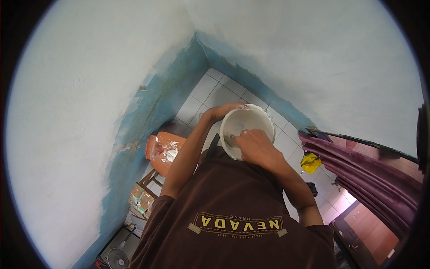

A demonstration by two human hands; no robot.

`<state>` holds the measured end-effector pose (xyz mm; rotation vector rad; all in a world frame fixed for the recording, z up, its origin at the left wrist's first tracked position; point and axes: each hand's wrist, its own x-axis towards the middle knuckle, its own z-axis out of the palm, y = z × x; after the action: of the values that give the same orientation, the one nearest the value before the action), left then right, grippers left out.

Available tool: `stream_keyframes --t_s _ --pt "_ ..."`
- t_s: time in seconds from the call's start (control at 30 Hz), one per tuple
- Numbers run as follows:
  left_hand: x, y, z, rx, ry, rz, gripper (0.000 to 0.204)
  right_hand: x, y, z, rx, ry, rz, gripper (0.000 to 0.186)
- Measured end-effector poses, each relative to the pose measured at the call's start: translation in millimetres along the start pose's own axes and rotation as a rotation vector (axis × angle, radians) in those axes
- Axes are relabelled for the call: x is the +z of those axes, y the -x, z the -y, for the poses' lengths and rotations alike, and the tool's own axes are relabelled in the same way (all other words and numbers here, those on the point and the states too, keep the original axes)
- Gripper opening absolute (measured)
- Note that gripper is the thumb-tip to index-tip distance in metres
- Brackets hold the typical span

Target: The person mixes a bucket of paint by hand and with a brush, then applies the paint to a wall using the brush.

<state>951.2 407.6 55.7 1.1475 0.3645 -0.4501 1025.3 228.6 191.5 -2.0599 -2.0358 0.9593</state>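
Note:
A white bucket (247, 120) with paint-smeared edges is tilted in front of my body, its open mouth facing me. My left hand (227, 110) is closed over the far left part of its rim. Inside the mouth, near the bucket's lower wall, is my right hand (256, 142), its fingers curled together. A small dark greyish piece shows beside those fingertips, too unclear to name. Whitish residue streaks the bucket's inner wall, and its depth is partly hidden by my right hand.
White-and-blue walls (172, 83) meet in a corner ahead above a tiled floor (221, 96). At left are an orange paint-spattered container (166, 162), a wooden stool (141, 198) and a fan (118, 258). A purple curtain (358, 163) and yellow cloth (310, 163) are at right.

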Motion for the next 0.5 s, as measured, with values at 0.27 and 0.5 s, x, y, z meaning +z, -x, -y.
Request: stream_keyframes --t_s 0.27,0.5 --pt "7 1 -7 -0.019 -0.016 0.003 0.057 -6 1 -27 0.287 0.107 -0.257 0.009" --pt "4 -4 2 -0.001 -0.001 -0.048 0.05 -8 21 -19 0.212 0.077 0.024 0.01"
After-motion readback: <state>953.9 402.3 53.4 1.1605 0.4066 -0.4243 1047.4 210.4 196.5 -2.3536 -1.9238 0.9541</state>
